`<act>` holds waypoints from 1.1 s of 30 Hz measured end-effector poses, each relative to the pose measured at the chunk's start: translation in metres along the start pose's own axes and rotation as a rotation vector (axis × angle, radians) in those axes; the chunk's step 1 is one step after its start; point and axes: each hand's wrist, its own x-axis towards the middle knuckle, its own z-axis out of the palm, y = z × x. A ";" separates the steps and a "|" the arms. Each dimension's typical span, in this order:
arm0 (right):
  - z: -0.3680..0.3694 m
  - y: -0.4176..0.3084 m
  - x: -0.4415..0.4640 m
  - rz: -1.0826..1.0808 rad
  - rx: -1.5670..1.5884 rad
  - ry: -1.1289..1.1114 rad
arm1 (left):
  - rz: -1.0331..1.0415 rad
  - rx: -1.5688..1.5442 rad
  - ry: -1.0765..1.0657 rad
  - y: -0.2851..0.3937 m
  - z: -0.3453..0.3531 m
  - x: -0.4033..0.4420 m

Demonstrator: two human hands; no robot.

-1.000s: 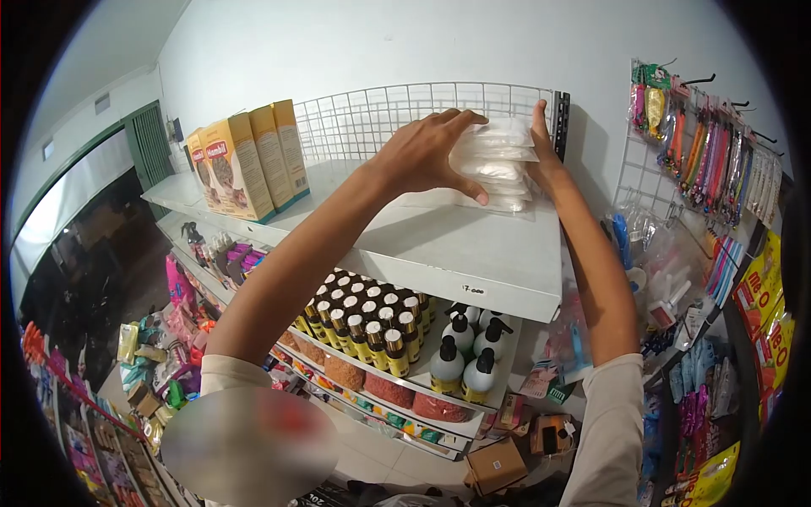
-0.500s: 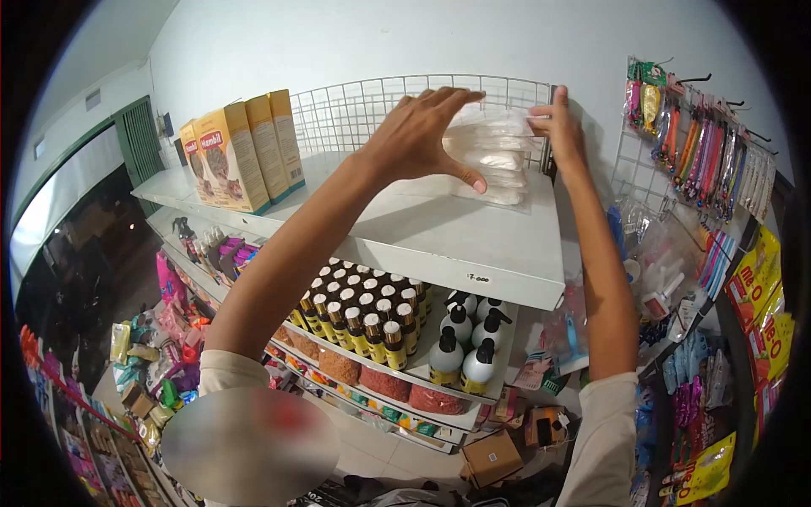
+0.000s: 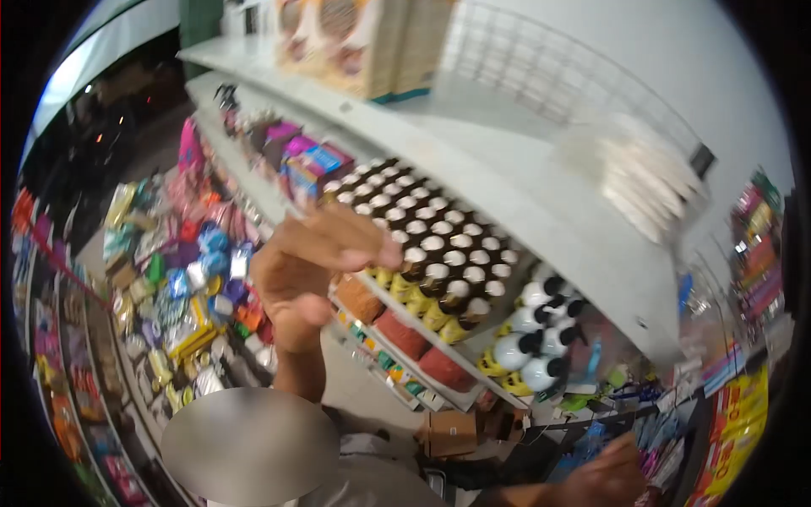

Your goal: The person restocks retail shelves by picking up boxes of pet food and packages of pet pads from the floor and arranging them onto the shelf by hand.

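Note:
My left hand (image 3: 317,275) is raised in front of the shelf unit, near the rows of white-capped bottles (image 3: 435,241). Its fingers are curved and apart from the thumb, and it holds nothing. My right hand (image 3: 604,473) is low at the bottom right, smeared by motion, so its fingers are unclear. A stack of white plastic packs (image 3: 646,182) lies at the right end of the top shelf (image 3: 507,177), touched by neither hand. Yellow-and-white boxes (image 3: 363,42) stand on the same shelf, further left.
White pump bottles (image 3: 541,334) stand on the lower shelf at the right. Colourful packets (image 3: 194,296) are heaped on the left. A cardboard box (image 3: 450,433) sits on the floor. Hanging goods (image 3: 756,245) and yellow bags (image 3: 735,431) line the right side.
Both hands have come away from the stack of packs and moved down, the left one to the left. The view has turned left and tilted.

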 end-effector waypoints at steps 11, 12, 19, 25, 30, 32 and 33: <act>-0.366 -0.024 -0.072 0.951 -2.304 0.796 | -0.940 0.627 0.908 0.051 -0.270 -0.222; -0.393 -0.029 -0.076 1.154 -2.289 0.858 | -0.947 0.597 1.034 0.068 -0.292 -0.235; -0.576 -0.027 -0.106 1.394 -1.918 1.107 | -0.905 0.675 1.465 0.136 -0.395 -0.242; -0.675 -0.026 -0.149 1.476 -1.584 1.104 | -0.925 0.670 1.452 0.162 -0.448 -0.244; -0.780 -0.119 -0.258 1.330 -0.902 1.653 | -1.020 0.555 1.675 0.138 -0.503 -0.337; -0.827 -0.181 -0.332 0.902 -0.591 1.899 | -1.121 0.442 1.770 0.116 -0.527 -0.383; -0.852 -0.204 -0.365 0.691 -0.526 1.971 | -1.189 0.324 1.847 0.103 -0.538 -0.408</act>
